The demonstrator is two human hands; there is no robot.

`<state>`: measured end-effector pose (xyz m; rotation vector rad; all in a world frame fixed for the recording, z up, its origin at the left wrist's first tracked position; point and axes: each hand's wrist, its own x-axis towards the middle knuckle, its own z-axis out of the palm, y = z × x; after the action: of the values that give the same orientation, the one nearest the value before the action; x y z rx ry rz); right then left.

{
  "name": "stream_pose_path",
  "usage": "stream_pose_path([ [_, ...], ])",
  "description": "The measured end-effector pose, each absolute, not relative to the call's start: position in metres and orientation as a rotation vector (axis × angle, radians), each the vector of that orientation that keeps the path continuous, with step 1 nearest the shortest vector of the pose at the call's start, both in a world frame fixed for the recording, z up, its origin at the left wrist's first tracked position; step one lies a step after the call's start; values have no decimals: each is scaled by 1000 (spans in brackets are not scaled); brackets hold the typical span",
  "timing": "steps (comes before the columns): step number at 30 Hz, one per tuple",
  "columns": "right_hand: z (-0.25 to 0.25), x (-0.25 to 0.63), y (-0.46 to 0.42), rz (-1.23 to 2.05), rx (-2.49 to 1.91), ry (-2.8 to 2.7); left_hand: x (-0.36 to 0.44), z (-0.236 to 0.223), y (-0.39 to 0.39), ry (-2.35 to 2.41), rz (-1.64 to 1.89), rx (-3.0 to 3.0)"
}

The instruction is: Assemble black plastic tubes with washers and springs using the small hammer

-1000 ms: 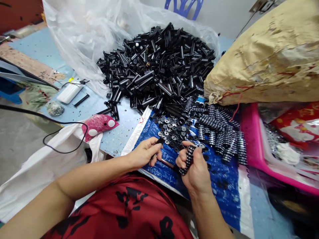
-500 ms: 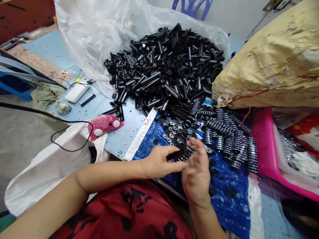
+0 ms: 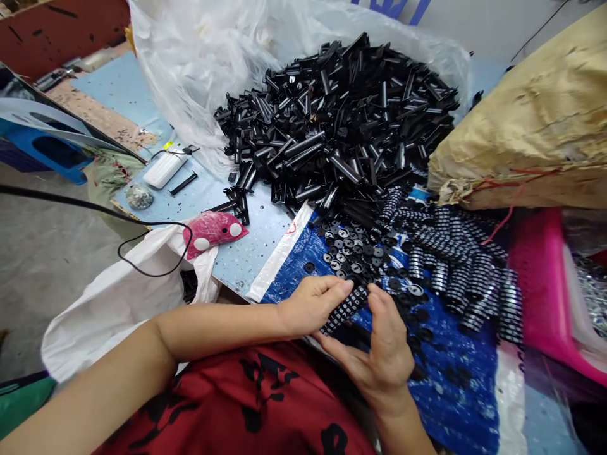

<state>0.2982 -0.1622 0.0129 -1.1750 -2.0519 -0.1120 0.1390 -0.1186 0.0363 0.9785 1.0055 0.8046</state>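
My left hand and my right hand meet over a blue woven sheet, both closed on one stack of black discs that runs slanted between them. The left fingers pinch its upper end, and the right palm and fingers cradle it from below. Just beyond my hands lie several loose black discs. To their right lie several finished disc stacks. A big heap of black plastic tubes rises behind them.
A clear plastic bag lies behind the tubes. At the right sit a brown sack and a pink tray. On the left lie a pink pouch, a white box, a black cable and a white bag.
My hands came together: the left hand's black tube has moved to the disc stack that the right hand held upright, and the stack now lies slanted across the right palm. The view shifted left.
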Motion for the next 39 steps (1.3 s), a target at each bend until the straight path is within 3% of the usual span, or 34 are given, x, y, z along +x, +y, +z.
stream_pose_path([
  [7,12,294,-161,-304,-1260,-2053,132,44,-116,861,707,550],
  [12,7,292,-165,-93,-1290,-2072,116,30,-110,811,598,525],
  [14,1,297,-170,-24,-1324,-2069,102,22,-107,854,659,676],
  [18,-15,315,-183,-191,-1406,-2197,64,13,-98,1099,769,1433],
  [22,-12,318,-187,-199,-1432,-2209,38,13,-87,1322,433,2011],
  [26,2,304,-174,-173,-1377,-2084,36,16,-74,1363,156,1950],
  [32,6,291,-160,-276,-1337,-2298,40,21,-56,1286,63,1864],
  [39,17,274,-169,-66,-1072,-2268,43,24,-40,1196,-102,1951],
])
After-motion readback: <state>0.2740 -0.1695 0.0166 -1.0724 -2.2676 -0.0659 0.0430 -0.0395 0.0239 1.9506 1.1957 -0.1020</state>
